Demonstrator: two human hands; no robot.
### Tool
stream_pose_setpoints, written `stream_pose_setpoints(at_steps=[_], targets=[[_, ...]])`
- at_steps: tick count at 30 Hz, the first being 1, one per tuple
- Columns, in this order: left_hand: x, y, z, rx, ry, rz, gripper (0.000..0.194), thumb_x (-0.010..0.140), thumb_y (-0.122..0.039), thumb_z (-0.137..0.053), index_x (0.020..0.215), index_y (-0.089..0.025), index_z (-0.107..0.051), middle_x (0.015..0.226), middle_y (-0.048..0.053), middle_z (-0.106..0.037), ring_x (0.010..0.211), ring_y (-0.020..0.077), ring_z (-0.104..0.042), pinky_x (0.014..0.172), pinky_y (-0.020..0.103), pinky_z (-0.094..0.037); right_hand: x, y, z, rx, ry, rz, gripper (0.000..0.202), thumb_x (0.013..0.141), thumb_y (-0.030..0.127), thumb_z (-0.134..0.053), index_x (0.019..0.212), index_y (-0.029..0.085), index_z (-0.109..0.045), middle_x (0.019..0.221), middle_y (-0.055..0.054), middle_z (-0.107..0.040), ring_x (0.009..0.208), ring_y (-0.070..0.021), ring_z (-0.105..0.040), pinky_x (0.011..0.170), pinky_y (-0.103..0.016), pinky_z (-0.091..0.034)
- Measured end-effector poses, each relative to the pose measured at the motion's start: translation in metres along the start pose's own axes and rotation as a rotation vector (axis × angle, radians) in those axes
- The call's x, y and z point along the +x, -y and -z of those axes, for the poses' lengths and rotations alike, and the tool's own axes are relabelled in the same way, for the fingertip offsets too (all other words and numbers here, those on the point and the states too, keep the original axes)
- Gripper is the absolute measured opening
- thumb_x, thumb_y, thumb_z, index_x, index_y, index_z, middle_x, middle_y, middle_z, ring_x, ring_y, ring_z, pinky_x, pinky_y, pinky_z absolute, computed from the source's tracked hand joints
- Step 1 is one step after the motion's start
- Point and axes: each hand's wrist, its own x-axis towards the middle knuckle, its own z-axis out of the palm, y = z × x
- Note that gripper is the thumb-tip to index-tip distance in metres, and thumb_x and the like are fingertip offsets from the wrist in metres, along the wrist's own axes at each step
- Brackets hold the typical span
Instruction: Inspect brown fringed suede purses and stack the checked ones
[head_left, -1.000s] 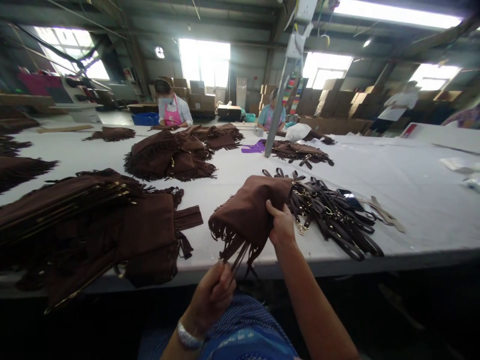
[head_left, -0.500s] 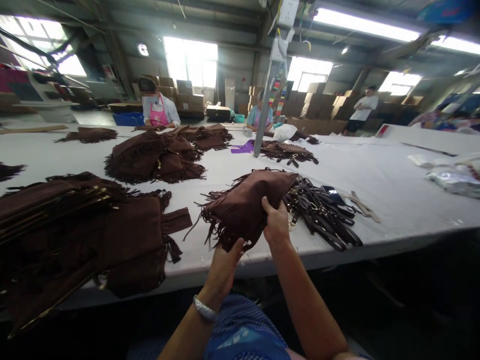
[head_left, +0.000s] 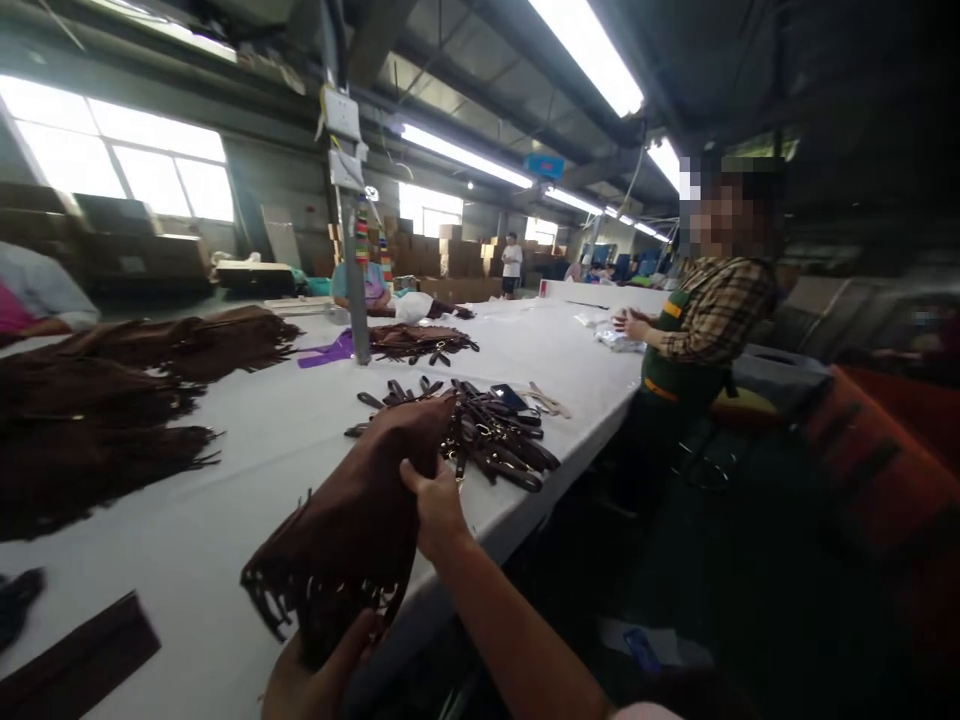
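Observation:
A brown fringed bag point(head_left: 367, 490) is held between my two hands over the front edge of the white table. My left hand point(head_left: 319, 665) grips its lower, fringed end, the thumb lying on top. Around the bag's right side my right hand point(head_left: 439, 505) is closed, with its thumb on the upper face; the fingers underneath are hidden. Just beyond the bag lies a heap of dark straps point(head_left: 495, 430) with metal clasps.
Piles of brown fringed bags point(head_left: 97, 400) cover the table's left. A metal post point(head_left: 356, 290) rises beside purple cloth point(head_left: 330, 350). At the right edge stands a person in a checked shirt point(head_left: 720, 310), near an orange bin point(head_left: 877, 450). Another person point(head_left: 367, 285) sits across the table.
The view has swung right, bringing the person in the checked shirt into sight. Both hands still hold the bag, which now appears lower and further left in view.

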Motion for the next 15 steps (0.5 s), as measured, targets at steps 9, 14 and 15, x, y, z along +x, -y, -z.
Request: stream_pose_setpoints(at_steps=[9,14,15], targets=[[-0.024,-0.007,-0.003,-0.149,0.18,-0.119,0.04,0.062,-0.048,-0.082,0.069,-0.011,-0.067,0.059,0.002,-0.06,0.055,0.0109,-0.049,0.052,0.021,-0.038,-0.012,-0.007,0.0,-0.064,0.039,-0.13,0.041,0.061,0.024,-0.083,0.099,0.018,-0.069,0.098,-0.005,-0.076,0.09,-0.0225,-0.07,0.089,-0.039,-0.057],[-0.053,0.002,0.019,-0.185,0.533,0.014,0.041,0.065,-0.051,-0.079,0.077,-0.015,-0.064,0.056,0.002,-0.06,0.041,0.0065,-0.04,0.042,0.019,-0.027,0.007,-0.012,0.002,-0.048,0.0,-0.098,0.045,0.058,0.023,-0.084,0.101,0.02,-0.068,0.096,-0.003,-0.076,0.091,-0.0221,-0.07,0.091,-0.042,-0.056],[-0.06,0.009,0.026,-0.163,0.603,0.072,0.041,0.064,-0.051,-0.079,0.076,-0.015,-0.066,0.055,0.002,-0.061,0.041,0.0066,-0.041,0.042,0.02,-0.027,0.015,-0.01,0.005,-0.041,-0.016,-0.068,0.047,0.058,0.022,-0.084,0.102,0.02,-0.068,0.095,-0.003,-0.076,0.092,-0.0218,-0.07,0.093,-0.042,-0.055]])
